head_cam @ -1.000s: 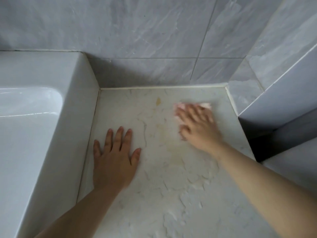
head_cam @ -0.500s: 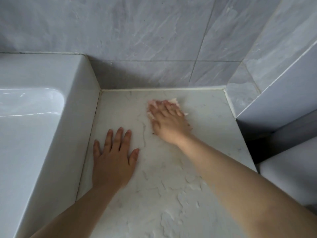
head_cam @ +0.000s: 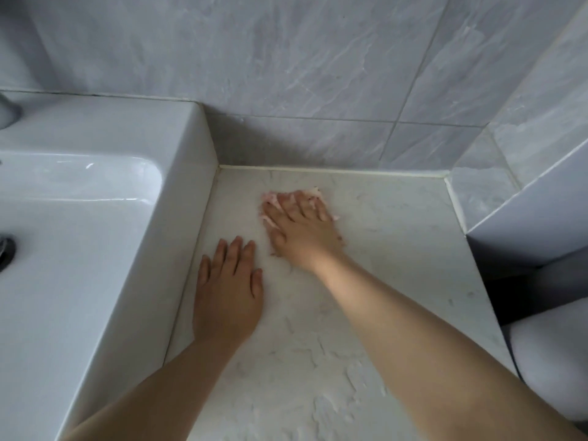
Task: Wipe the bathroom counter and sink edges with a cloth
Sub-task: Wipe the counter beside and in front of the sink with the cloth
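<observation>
task looks partway thru, prob mid-stroke on the counter (head_cam: pixel 397 249). right hand (head_cam: pixel 302 227) presses a pink cloth (head_cam: pixel 269 197) flat on the back part of the counter, near the wall joint and a little way off the sink (head_cam: pixel 178 218). its fingers lie spread and straight on top of the cloth, not curled round it, so it's a flat-palm press, no pinch. left hand (head_cam: pixel 227 294) lies flat w/ straight fingers on the counter just beside the sink wall, holding nothing, prob bracing. can't tell which bits are already wiped: no clear wet streaks show. going by where the cloth sits, the front of the counter, the right strip by the tiles and the sink edges look left to do, esp the sink rim, which the cloth isn't touching.

materials: counter is pale, stone-look w/ faint grey veins, matt. its front part has rough, raised, flaky patches that may snag the cloth. sink is glossy white ceramic, boxy outside w/ rounded inner corners. wall tiles (head_cam: pixel 318 74) are grey, marbled, w/ thin grout lines. a white sealant bead (head_cam: pixel 318 169) runs along the back joint. cloth is small, soft, crumpled, mostly hidden under the hand.
</observation>
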